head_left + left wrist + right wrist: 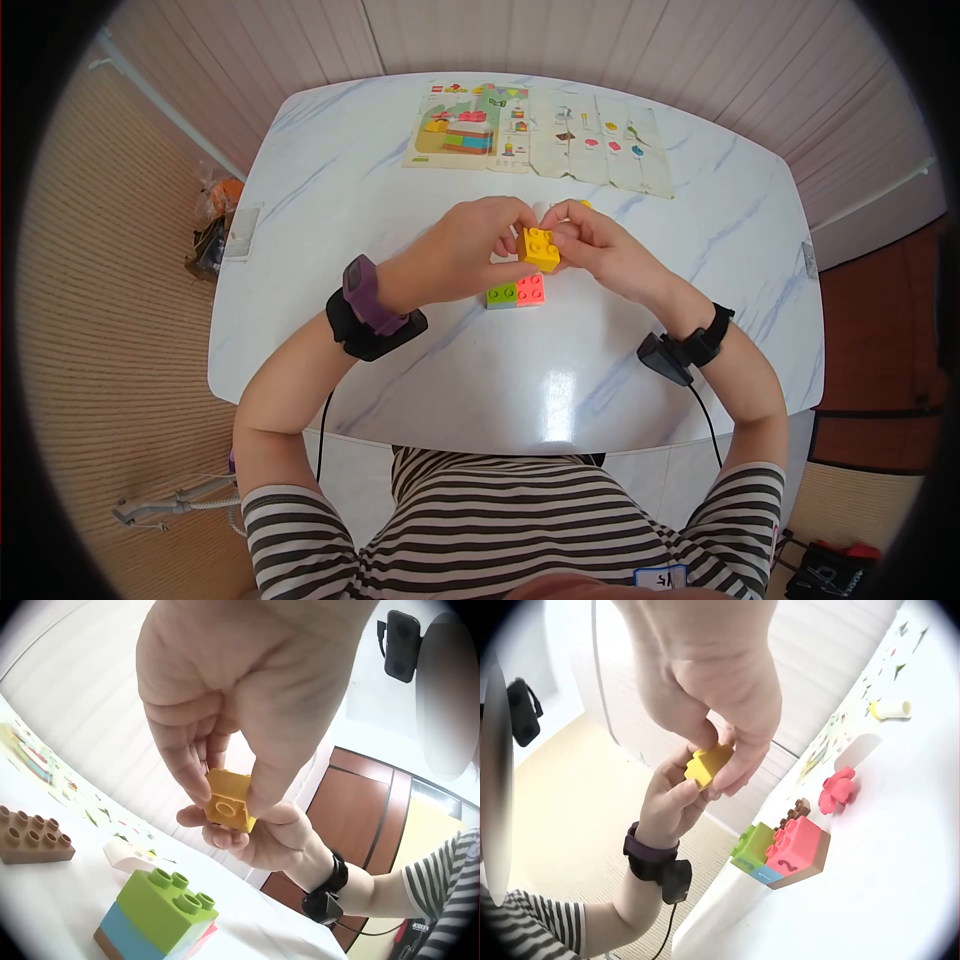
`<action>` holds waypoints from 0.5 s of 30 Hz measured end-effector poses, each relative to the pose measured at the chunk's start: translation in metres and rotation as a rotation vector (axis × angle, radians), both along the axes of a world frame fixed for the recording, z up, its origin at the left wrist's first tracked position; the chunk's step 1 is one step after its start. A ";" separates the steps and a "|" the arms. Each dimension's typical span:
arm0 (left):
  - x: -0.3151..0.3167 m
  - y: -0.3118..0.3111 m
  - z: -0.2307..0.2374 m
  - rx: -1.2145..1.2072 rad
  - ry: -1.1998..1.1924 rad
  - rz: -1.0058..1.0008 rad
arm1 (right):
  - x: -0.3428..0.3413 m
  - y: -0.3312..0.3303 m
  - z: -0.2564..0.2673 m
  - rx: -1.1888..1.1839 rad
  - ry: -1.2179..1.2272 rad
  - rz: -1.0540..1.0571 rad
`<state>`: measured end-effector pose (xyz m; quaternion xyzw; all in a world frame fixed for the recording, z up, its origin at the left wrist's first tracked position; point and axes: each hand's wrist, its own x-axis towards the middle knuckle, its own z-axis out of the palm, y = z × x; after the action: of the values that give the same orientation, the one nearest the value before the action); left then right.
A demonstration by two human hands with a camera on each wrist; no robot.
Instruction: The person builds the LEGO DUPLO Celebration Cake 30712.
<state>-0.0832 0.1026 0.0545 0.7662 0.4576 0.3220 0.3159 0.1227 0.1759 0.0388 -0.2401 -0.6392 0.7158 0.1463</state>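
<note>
Between both hands [460,252] [612,262], pinched yellow brick [538,250], underside tube [225,807] visible from left wrist only.

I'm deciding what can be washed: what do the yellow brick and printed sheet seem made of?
The yellow brick looks like hard plastic, smooth with a soft sheen and moulded studs. The printed sheet is probably paper, matte-looking and creased along its folds.
</note>
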 end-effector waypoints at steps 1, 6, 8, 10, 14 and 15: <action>0.001 -0.001 0.000 0.028 0.023 0.035 | -0.001 0.000 -0.001 0.033 -0.018 -0.018; 0.007 -0.005 -0.001 0.202 0.217 0.167 | -0.003 -0.004 0.003 0.200 -0.106 -0.064; 0.010 -0.007 -0.007 0.232 0.235 0.192 | -0.007 -0.006 -0.001 0.257 -0.107 -0.066; 0.012 -0.006 -0.008 0.244 0.248 0.203 | -0.008 -0.005 -0.001 0.285 -0.107 -0.077; 0.009 -0.005 -0.006 0.158 0.150 0.157 | -0.006 -0.006 0.006 0.277 -0.153 -0.113; 0.006 -0.004 -0.004 0.121 0.098 0.135 | -0.006 -0.006 0.008 0.277 -0.175 -0.121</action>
<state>-0.0770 0.0982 0.0504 0.7662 0.5027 0.3318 0.2237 0.1169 0.1698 0.0467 -0.3173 -0.7264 0.5870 0.1646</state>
